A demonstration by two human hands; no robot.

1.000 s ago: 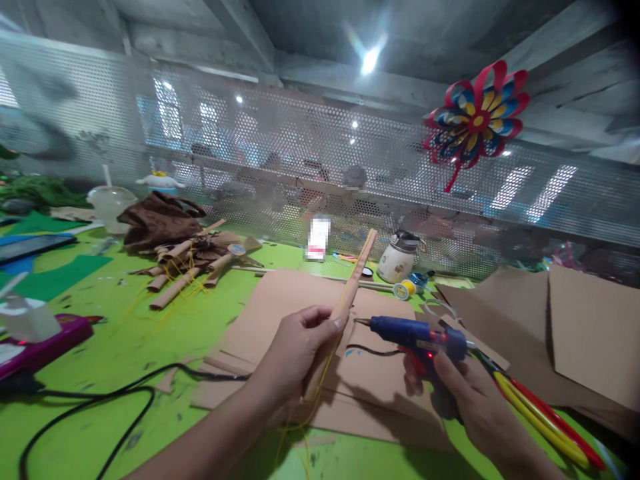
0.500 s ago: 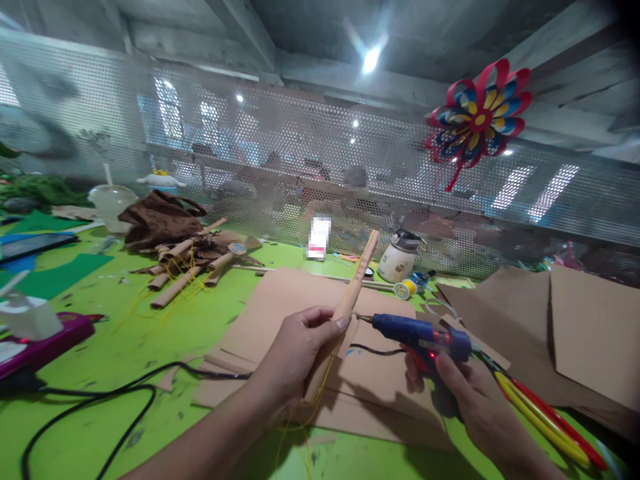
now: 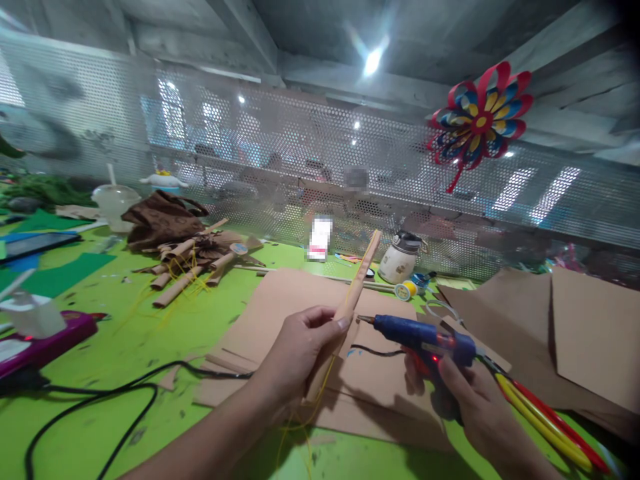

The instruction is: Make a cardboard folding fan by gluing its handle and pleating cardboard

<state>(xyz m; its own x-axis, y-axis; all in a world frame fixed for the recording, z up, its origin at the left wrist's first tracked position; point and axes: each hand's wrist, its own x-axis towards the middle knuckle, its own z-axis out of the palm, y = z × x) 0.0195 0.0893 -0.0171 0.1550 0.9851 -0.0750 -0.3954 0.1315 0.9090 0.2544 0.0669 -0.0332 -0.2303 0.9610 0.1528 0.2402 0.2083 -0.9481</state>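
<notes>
Left hand [image 3: 305,350] gripping paper roll [image 3: 350,300], tilted above brown sheets [image 3: 285,293]. Right hand [image 3: 475,393] clasping glue gun [image 3: 425,333], nozzle just beside roll (contact unclear). Beyond: spool [image 3: 405,289], white bottle [image 3: 399,259]; rolled bundle [image 3: 185,267] left.

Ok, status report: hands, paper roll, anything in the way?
Left hand holding brown paper roll, tilted. Right hand gripping blue glue gun, nozzle beside roll. Yellow thread along roll; no obstruction seen at nozzle.

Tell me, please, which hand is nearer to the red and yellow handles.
Right: the right hand is beside the handles; the left hand is farther off, past the glue gun.
</notes>
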